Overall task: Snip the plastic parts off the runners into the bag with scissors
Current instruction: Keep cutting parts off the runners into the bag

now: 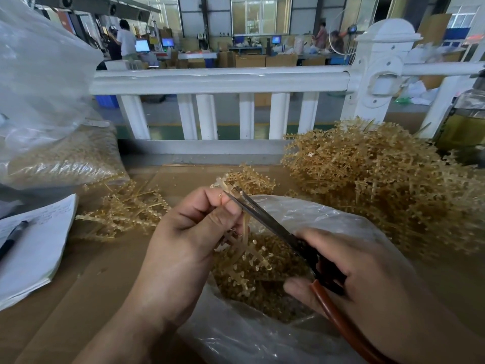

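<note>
A runner (246, 243) is pinched by the left hand (189, 232) above the near bag (301, 337); scissors (267, 222) are gripped by the right hand (349, 271), blades parted.

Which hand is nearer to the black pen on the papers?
Left. The left hand, pinching a runner, is right of the pen; the right hand, holding the scissors, is farther right.
</note>
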